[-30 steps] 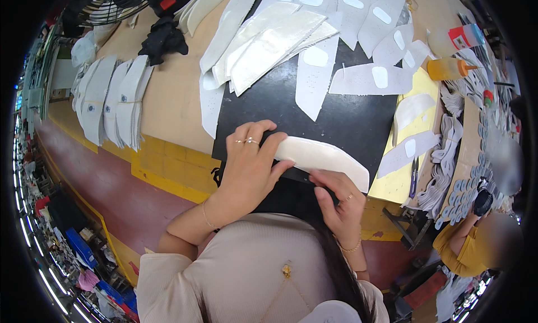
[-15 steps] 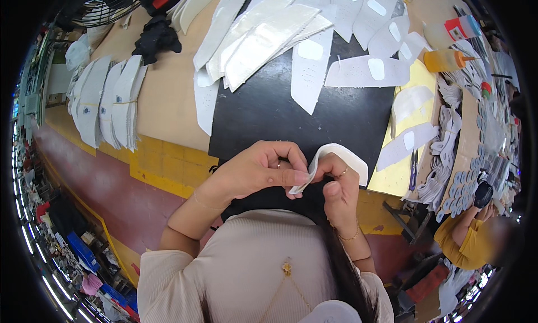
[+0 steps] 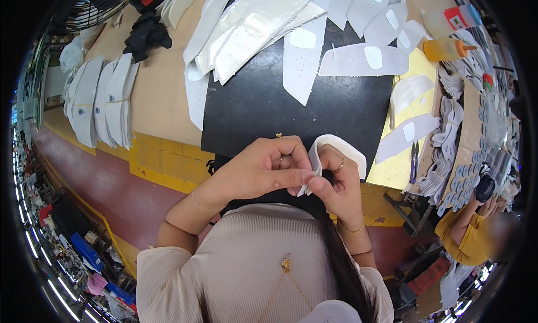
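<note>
Over near edge of black mat (image 3: 263,107): left hand (image 3: 260,172) and right hand (image 3: 336,186) both pinch white shoe-insole piece (image 3: 339,149), folded into loop, held off mat for close fingertip work.

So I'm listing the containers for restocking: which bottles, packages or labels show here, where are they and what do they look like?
Glue bottle: far right of the table, lying on its side, amber body, orange nozzle cap.
Second bottle: just beyond it, pale body, red-and-blue label.
No screens or signs that I can make out.
</note>
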The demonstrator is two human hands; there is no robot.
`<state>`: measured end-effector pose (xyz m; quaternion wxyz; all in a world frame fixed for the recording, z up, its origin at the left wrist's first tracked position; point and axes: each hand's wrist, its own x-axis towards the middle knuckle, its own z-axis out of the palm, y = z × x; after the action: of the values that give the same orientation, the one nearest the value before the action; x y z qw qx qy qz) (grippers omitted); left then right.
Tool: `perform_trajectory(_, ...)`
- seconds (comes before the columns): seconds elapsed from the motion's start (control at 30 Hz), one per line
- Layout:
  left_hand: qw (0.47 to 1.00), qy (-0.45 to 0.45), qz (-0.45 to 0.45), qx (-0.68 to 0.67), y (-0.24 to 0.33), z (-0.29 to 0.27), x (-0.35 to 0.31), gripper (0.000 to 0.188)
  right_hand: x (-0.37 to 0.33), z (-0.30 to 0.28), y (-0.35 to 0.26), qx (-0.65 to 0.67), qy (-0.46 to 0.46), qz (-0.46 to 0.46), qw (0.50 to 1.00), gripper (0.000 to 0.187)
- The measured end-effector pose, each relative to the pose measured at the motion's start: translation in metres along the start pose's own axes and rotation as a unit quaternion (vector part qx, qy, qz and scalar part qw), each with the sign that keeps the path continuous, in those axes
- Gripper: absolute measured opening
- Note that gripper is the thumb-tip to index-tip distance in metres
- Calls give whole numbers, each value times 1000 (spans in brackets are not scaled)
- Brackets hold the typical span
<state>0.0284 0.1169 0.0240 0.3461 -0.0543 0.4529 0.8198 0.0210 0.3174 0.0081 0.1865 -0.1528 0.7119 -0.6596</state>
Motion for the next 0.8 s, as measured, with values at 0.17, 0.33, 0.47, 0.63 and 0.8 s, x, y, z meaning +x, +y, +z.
perform_trajectory(0.17,999,33,21,37,4,-9,-6,11,-1,-10,-1,62,-23,9,998,24)
perform_trajectory(0.33,985,145,-16,95,22,-13,-12,9,-11,-23,17,160,-9,-14,987,20)
perform_trajectory(0.47,957,181,-36,224,20,-7,-8,18,-16,-22,8,93,4,-18,996,25)
perform_trajectory(0.63,946,217,38,240,33,-19,-12,15,-52,-50,9,217,197,-169,941,36)
perform_trajectory(0.8,913,326,191,155,60,-47,-7,28,-75,-107,-14,329,143,-235,903,46)
